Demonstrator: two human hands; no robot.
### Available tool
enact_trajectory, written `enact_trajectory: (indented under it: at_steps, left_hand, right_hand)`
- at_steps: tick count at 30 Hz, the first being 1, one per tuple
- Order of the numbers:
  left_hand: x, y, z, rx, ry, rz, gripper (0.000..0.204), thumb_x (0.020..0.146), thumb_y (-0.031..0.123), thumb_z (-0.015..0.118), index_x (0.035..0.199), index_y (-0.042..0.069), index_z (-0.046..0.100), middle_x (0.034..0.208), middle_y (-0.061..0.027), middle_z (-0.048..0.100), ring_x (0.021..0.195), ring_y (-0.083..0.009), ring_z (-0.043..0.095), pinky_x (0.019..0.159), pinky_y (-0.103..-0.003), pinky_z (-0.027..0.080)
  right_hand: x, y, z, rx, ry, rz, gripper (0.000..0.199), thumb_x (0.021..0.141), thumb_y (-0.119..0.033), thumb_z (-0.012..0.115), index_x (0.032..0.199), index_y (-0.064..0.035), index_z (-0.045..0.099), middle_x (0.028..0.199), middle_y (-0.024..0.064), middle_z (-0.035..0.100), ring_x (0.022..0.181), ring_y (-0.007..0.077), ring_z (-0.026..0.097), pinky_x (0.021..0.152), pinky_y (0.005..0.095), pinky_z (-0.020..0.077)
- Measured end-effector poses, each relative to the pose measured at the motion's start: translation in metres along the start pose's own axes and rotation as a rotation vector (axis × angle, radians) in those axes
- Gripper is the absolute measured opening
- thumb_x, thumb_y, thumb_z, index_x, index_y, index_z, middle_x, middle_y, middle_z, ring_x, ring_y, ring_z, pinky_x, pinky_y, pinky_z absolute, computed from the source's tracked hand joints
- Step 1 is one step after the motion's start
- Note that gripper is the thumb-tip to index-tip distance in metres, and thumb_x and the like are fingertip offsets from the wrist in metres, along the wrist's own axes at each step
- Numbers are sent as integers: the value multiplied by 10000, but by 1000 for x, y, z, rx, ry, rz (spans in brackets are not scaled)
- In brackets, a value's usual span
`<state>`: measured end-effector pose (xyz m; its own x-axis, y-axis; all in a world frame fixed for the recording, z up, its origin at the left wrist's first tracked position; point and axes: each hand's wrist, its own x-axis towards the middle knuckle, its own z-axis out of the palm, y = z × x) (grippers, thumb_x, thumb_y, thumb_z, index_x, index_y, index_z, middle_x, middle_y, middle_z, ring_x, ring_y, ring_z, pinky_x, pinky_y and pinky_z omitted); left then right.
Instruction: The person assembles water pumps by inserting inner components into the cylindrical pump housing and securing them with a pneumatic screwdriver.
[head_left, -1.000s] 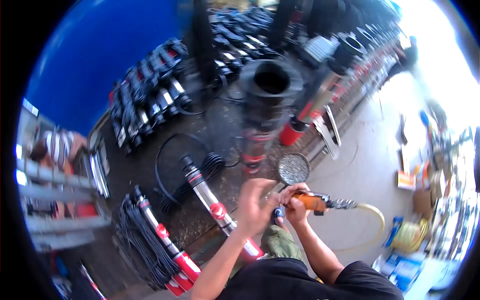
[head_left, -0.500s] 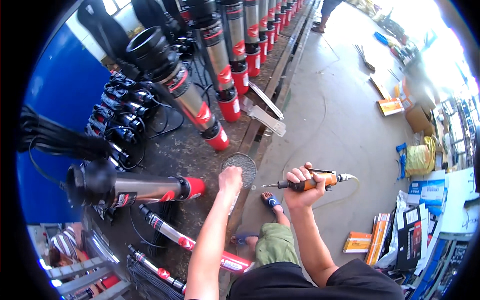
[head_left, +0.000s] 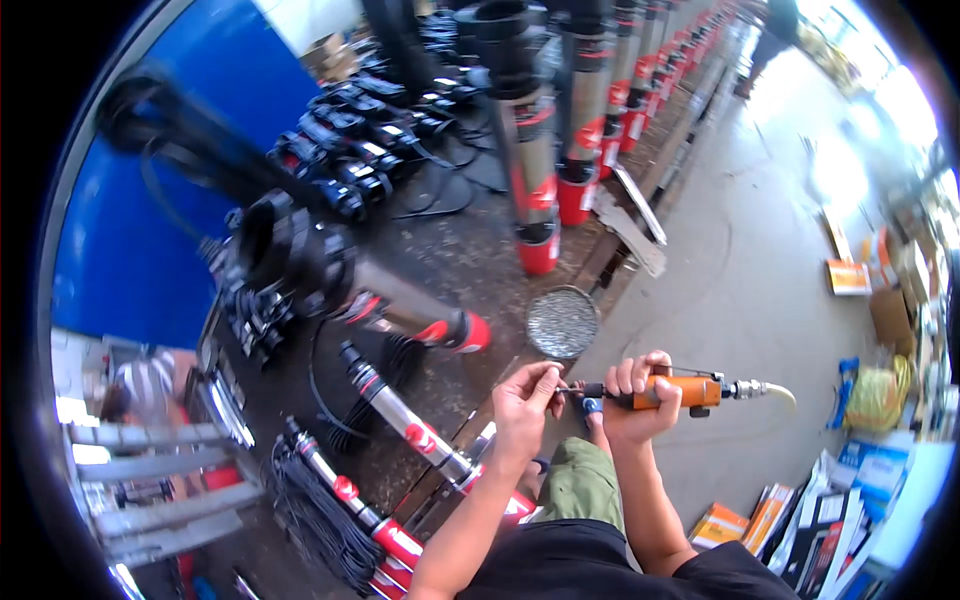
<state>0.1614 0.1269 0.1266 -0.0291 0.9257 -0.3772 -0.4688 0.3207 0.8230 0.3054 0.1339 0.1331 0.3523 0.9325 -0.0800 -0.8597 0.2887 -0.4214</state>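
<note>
this looks like a workshop or small factory hall: a long dark workbench [head_left: 440,265] carries a row of upright steel cylinders [head_left: 535,170] with red ends, all much alike, while slimmer cylinders [head_left: 405,415] lie near coiled black cable [head_left: 325,515]. a round dish [head_left: 541,350] of small metal pieces [head_left: 563,318] sits by the bench's edge, near an orange power tool [head_left: 680,393] fed by a pale hose [head_left: 783,392]. beyond the smooth grey floor [head_left: 700,310], cartons [head_left: 890,320] and flat boxes [head_left: 830,545] are piled along the side.

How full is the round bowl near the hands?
The bowl isn't empty: many small grey pieces cover its inside. I cannot tell how deep they go.
</note>
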Motion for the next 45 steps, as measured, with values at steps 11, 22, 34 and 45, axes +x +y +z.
enact_trajectory:
  at_steps: [11,22,34,45]
  left_hand:
    - [-69,46,-110,-172,333,140,138,948,81,691,1005,-43,709,778,-43,655,584,-75,556,496,-213,423]
    - [-79,31,-213,-328,547,299,118,1013,105,580,927,24,583,701,-37,597,509,-61,492,450,-207,377]
    - [-149,-13,-269,-400,591,100,77,940,90,672,926,14,674,754,-49,663,594,-101,604,519,-227,468]
    - [-136,-25,-246,-383,583,-21,155,973,115,600,958,-3,699,773,-53,677,617,-120,613,561,-241,496]
  right_hand:
    - [-75,93,79,-204,-288,207,283,817,-233,527,1037,-55,530,700,21,456,607,154,416,571,324,393]
    - [-113,174,85,-408,-640,316,300,809,-206,562,1066,-61,510,712,51,471,615,187,452,613,347,421]
    - [-44,194,-105,-837,-370,226,279,819,-98,526,1086,-19,512,843,127,641,765,211,624,771,367,527]
    - [-48,170,-124,-1141,-809,109,284,886,-216,603,1087,-23,545,910,104,679,804,181,630,753,314,514]
